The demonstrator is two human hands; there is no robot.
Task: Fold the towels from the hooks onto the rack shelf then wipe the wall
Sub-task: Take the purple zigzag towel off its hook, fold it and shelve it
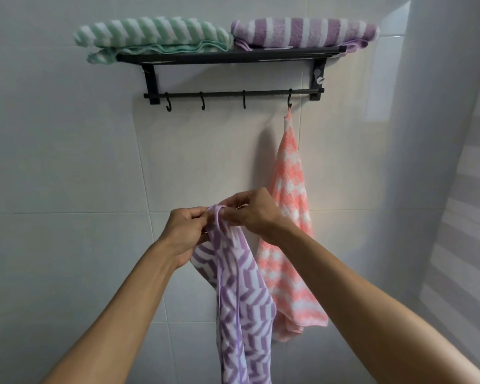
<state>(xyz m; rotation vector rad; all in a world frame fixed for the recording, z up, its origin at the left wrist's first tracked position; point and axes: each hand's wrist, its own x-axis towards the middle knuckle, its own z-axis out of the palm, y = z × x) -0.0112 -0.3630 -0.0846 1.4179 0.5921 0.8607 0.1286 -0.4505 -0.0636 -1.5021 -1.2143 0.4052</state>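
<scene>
Hands, left hand (pixel 184 234) and right hand (pixel 250 210), pinching purple towel (pixel 241 295) at its top edge; corners should be matched before folding, with pink towel (pixel 290 217) left hanging.

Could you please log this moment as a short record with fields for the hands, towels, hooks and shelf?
left hand: pinches the top edge of the purple patterned towel
right hand: pinches the same edge, close beside the left
pink towel: hangs from the rightmost hook
other hooks: three, bare
rack shelf: holds a folded green towel on the left, a folded purple striped towel on the right
wall: white tiles
</scene>
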